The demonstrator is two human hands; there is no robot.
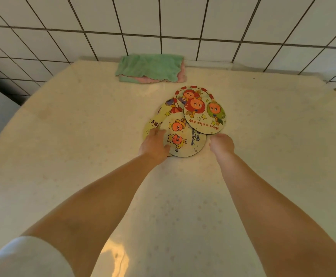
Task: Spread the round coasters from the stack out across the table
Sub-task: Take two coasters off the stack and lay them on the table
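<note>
Your inventory, by count:

Round coasters: at least four show, all overlapping in one loose cluster on the counter (83,136). You have the "Have a nice day" coaster (204,113) on top at the far right, the two-character coaster (183,136) nearest you, a coaster with Chinese characters (153,123) peeking out at the left, and a partly covered coaster (168,107) behind. Whether more lie underneath cannot be told.

Folded cloths: two, a green cloth (150,66) lying on a pink cloth (181,75).

Hands: two, your left hand (154,146) and right hand (221,144).
</note>
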